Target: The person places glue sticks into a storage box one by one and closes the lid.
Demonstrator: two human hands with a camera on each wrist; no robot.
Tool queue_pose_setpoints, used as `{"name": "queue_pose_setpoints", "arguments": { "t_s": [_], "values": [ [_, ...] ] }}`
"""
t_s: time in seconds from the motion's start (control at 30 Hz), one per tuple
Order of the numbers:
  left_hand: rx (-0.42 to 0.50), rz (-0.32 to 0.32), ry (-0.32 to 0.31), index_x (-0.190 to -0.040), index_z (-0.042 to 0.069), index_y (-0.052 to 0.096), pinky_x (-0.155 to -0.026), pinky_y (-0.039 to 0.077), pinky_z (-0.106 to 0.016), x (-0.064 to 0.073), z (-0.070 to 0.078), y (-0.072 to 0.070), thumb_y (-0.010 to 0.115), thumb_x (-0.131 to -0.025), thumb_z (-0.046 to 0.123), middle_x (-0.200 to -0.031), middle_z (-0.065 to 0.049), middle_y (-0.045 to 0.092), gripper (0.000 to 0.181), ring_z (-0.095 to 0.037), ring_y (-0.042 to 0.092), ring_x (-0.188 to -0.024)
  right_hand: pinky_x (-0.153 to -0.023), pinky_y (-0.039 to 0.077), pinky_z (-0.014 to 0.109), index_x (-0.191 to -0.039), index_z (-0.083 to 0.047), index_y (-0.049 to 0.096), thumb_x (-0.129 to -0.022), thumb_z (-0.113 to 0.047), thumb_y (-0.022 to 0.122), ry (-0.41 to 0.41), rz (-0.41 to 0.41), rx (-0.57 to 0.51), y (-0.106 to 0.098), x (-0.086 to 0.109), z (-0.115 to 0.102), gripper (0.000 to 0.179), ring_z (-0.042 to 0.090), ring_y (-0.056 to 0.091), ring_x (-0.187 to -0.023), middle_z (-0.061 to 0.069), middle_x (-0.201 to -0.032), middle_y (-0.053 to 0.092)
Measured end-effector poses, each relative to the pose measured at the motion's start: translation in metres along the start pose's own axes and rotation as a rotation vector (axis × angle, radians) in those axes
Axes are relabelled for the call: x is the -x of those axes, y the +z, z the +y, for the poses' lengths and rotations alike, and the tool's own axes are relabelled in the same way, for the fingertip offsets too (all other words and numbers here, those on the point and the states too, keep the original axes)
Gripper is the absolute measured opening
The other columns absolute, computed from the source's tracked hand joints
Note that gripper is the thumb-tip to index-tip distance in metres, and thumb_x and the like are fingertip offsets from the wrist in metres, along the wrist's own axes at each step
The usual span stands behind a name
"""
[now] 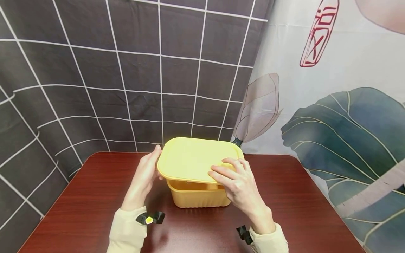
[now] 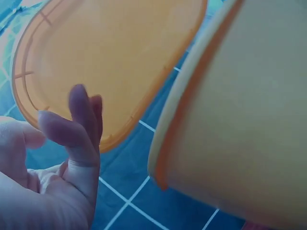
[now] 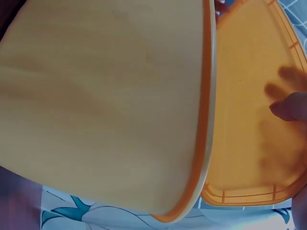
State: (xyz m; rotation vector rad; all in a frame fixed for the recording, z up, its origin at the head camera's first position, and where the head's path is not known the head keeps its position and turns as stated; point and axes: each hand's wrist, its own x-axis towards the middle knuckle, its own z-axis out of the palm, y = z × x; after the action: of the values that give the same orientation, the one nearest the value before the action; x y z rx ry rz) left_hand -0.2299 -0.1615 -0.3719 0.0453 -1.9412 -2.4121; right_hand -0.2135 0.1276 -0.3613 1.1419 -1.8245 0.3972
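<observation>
A yellow lid (image 1: 193, 160) is held tilted above a yellow rectangular box (image 1: 200, 198) on the table, and a gap shows between them at the front. My right hand (image 1: 242, 184) grips the lid's right front part, its fingers spread on top. In the right wrist view the thumb (image 3: 290, 108) lies against the lid's orange-looking underside. My left hand (image 1: 143, 175) is at the lid's left end and holds its edge, with bent fingers (image 2: 79, 108) before the underside in the left wrist view. Most of the box's inside is hidden by the lid.
The box stands on a dark red-brown table (image 1: 104, 186). Behind it hangs a dark grey cloth (image 1: 136, 73) with white grid lines. A white cloth (image 1: 284, 45) with a lotus print hangs at the right. Dark straps (image 1: 150, 218) are on both wrists.
</observation>
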Motion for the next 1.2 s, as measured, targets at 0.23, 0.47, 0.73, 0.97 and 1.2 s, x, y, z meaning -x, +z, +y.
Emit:
{"name": "queue_pose_setpoints", "arguments": {
  "t_s": [0.23,0.47,0.73,0.97,1.2],
  "values": [
    [0.208,-0.112,-0.004,-0.096,0.012,0.069,-0.058,0.053,-0.023,-0.002,-0.004,-0.004,0.052,-0.103,0.024,-0.077,-0.002,0.068,0.022,-0.012,0.064,-0.066,-0.083,0.039,0.052,-0.107,-0.017,0.075,-0.087,0.000,0.050,0.001,-0.035,-0.010,0.001,0.002,-0.001,0.036,0.032,0.057,-0.107,-0.003,-0.107,0.071],
    [0.238,-0.073,-0.001,-0.097,0.010,0.069,-0.067,0.056,-0.025,-0.003,-0.007,-0.002,0.051,-0.102,0.012,-0.082,-0.002,0.070,0.019,-0.011,0.067,-0.073,-0.091,0.033,0.055,-0.112,-0.017,0.073,-0.075,-0.002,0.066,0.089,-0.145,-0.100,-0.005,0.007,0.002,0.040,0.036,0.049,-0.120,0.002,-0.121,0.067],
    [0.250,-0.047,0.006,-0.097,0.008,0.069,-0.071,0.056,-0.026,-0.003,-0.006,0.002,0.053,-0.101,0.010,-0.085,-0.004,0.069,0.017,-0.013,0.067,-0.076,-0.106,0.025,0.055,-0.120,-0.013,0.068,-0.086,-0.044,0.073,0.286,-0.182,-0.249,-0.018,0.009,0.010,0.047,0.041,0.038,-0.131,0.014,-0.135,0.055],
    [0.246,-0.057,0.015,-0.099,0.007,0.068,-0.070,0.056,-0.026,-0.003,-0.006,0.005,0.052,-0.101,0.010,-0.085,-0.004,0.069,0.017,-0.013,0.067,-0.076,-0.104,0.035,0.036,-0.122,-0.007,0.067,-0.089,-0.014,0.071,0.618,-0.036,-0.265,-0.028,0.012,0.021,0.033,0.027,0.046,-0.126,0.010,-0.133,0.058],
    [0.231,-0.063,-0.013,-0.112,-0.001,0.060,-0.071,0.056,-0.026,-0.004,-0.007,0.007,0.051,-0.101,0.012,-0.089,-0.005,0.069,0.020,-0.013,0.067,-0.078,-0.091,0.049,0.045,-0.132,-0.010,0.058,-0.099,-0.033,0.058,1.050,-0.115,-0.318,-0.031,0.014,0.031,0.041,0.025,0.058,-0.111,0.010,-0.130,0.058]
  ]
}}
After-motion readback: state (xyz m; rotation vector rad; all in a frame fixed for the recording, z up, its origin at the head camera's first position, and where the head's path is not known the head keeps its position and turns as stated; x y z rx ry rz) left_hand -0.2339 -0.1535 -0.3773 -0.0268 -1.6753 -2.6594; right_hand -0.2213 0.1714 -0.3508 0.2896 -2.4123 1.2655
